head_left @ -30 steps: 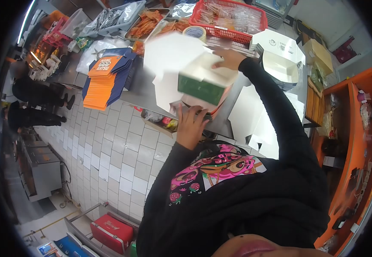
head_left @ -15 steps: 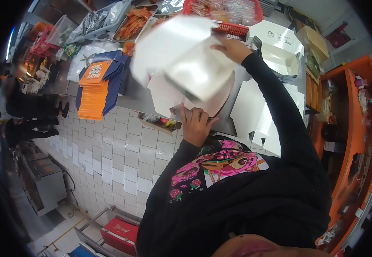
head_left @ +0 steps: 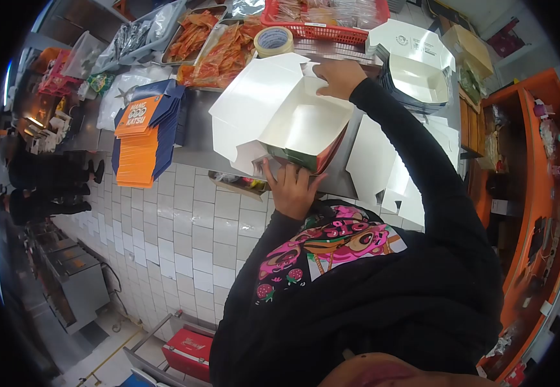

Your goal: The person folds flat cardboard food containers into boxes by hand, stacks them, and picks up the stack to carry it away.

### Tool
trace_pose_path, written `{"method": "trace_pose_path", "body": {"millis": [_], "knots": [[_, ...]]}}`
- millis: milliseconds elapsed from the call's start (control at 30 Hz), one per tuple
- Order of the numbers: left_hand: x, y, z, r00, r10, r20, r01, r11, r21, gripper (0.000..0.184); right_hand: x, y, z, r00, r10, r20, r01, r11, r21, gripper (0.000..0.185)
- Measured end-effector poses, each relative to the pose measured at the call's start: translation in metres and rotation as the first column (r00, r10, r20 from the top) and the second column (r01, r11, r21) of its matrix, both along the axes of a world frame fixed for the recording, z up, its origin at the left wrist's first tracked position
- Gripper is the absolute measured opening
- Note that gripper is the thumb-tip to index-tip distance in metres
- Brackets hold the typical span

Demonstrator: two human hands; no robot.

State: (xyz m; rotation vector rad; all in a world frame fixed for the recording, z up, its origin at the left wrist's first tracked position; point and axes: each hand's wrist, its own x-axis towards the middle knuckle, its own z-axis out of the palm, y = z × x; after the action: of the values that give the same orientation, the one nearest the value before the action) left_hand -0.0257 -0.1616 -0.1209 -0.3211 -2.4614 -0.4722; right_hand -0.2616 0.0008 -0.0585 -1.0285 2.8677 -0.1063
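A box (head_left: pixel 309 122) with a white inside stands open on the metal counter, its lid folded out to the left. Green and red show on its near outer side. My right hand (head_left: pixel 341 79) is closed on the box's far right rim, fingers curled over the edge. At the near side, my left hand (head_left: pixel 293 190) has its fingers apart, with the tips touching the box's lower edge and a side flap. Under the box, its resting surface is mostly hidden. Flat white box blanks (head_left: pixel 389 161) lie just to the right.
Stacked open boxes (head_left: pixel 418 80) stand at the back right. Orange and blue cartons (head_left: pixel 139 151) sit left. Behind are a tape roll (head_left: pixel 273 41), trays of orange-red food (head_left: pixel 225 55) and a red basket (head_left: pixel 325 29). Other people (head_left: pixel 48 180) stand far left.
The box has turned from tilted and blurred to opening upward, lower on the counter. My right hand has shifted slightly with its rim; my left hand has stayed near the front edge.
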Motion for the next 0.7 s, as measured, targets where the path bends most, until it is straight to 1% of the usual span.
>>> {"method": "trace_pose_path", "body": {"millis": [67, 100, 133, 167, 233, 267, 300, 333, 367, 400, 433, 500, 533, 567, 600, 633, 667, 700], "knots": [[0.002, 0.0, 0.0, 1.0, -0.006, 0.027, 0.006, 1.0, -0.004, 0.043, 0.016, -0.001, -0.001, 0.979, -0.112, -0.169, 0.066, 0.964, -0.258, 0.041], [0.002, 0.0, 0.0, 0.999, -0.007, 0.045, 0.008, 1.0, -0.006, 0.043, 0.025, -0.002, 0.0, 0.979, -0.113, -0.169, 0.067, 0.964, -0.259, 0.041], [0.001, -0.001, 0.001, 0.999, -0.007, 0.042, 0.007, 1.0, -0.007, 0.043, 0.034, -0.003, 0.003, 0.944, -0.117, -0.309, -0.027, 0.905, -0.425, 0.041], [0.001, -0.001, 0.003, 0.998, -0.003, 0.057, 0.003, 1.0, 0.006, 0.041, 0.047, -0.004, 0.006, 0.887, -0.142, -0.439, -0.145, 0.817, -0.558, 0.042], [0.001, 0.0, 0.002, 0.997, 0.002, 0.082, -0.004, 1.0, 0.02, 0.038, 0.103, -0.016, 0.027, 0.986, -0.014, -0.164, -0.105, 0.71, -0.697, 0.042], [-0.003, 0.001, 0.001, 0.999, -0.011, 0.047, 0.008, 0.998, 0.065, 0.034, 0.134, -0.022, 0.039, 0.999, 0.04, -0.004, -0.036, 0.837, -0.545, 0.039], [-0.006, 0.002, 0.001, 1.0, -0.025, 0.008, 0.024, 0.994, 0.109, 0.032, 0.152, -0.026, 0.046, 0.985, 0.059, 0.16, 0.004, 0.931, -0.364, 0.036], [-0.005, 0.0, -0.001, 0.998, -0.063, 0.007, 0.062, 0.993, 0.102, 0.033, 0.156, -0.032, 0.035, 0.986, 0.054, 0.159, 0.009, 0.93, -0.367, 0.036], [-0.004, -0.001, -0.001, 0.998, -0.07, 0.007, 0.069, 0.993, 0.098, 0.033, 0.16, -0.038, 0.012, 0.997, 0.012, 0.076, 0.014, 0.943, -0.333, 0.035], [-0.004, -0.002, -0.001, 0.995, -0.094, 0.041, 0.088, 0.988, 0.129, 0.035, 0.163, -0.042, 0.0, 1.0, -0.027, -0.009, 0.023, 0.954, -0.299, 0.034], [-0.003, -0.002, -0.002, 0.99, -0.118, 0.073, 0.105, 0.981, 0.161, 0.037, 0.164, -0.042, -0.008, 0.999, -0.032, -0.009, 0.027, 0.953, -0.301, 0.034], [-0.001, -0.006, -0.002, 0.987, -0.136, 0.086, 0.122, 0.98, 0.155, 0.035, 0.162, -0.041, -0.014, 0.987, 0.068, -0.148, -0.123, 0.905, -0.407, 0.029], [0.001, -0.009, -0.002, 0.983, -0.153, 0.104, 0.137, 0.979, 0.149, 0.033, 0.164, -0.04, -0.02, 0.987, 0.064, -0.148, -0.12, 0.904, -0.41, 0.029], [0.003, -0.012, -0.004, 0.982, -0.158, 0.103, 0.142, 0.979, 0.146, 0.033, 0.167, -0.038, -0.024, 0.989, 0.095, -0.109, -0.13, 0.912, -0.388, 0.026], [0.005, -0.015, -0.006, 0.983, -0.163, 0.088, 0.156, 0.984, 0.082, 0.035, 0.168, -0.036, -0.027, 0.99, 0.124, -0.073, -0.142, 0.92, -0.365, 0.023], [0.006, -0.018, -0.008, 0.983, -0.169, 0.072, 0.168, 0.986, 0.017, 0.038, 0.168, -0.034, -0.029, 0.99, 0.117, -0.077, -0.137, 0.92, -0.367, 0.023], [0.006, -0.02, -0.012, 0.982, -0.178, 0.069, 0.177, 0.984, 0.015, 0.038, 0.169, -0.032, -0.028, 0.986, 0.152, -0.068, -0.166, 0.929, -0.33, 0.021], [0.007, -0.021, -0.015, 0.991, -0.12, 0.065, 0.115, 0.991, 0.073, 0.042, 0.17, -0.029, -0.027, 0.981, 0.185, -0.055, -0.193, 0.936, -0.293, 0.019]]}}
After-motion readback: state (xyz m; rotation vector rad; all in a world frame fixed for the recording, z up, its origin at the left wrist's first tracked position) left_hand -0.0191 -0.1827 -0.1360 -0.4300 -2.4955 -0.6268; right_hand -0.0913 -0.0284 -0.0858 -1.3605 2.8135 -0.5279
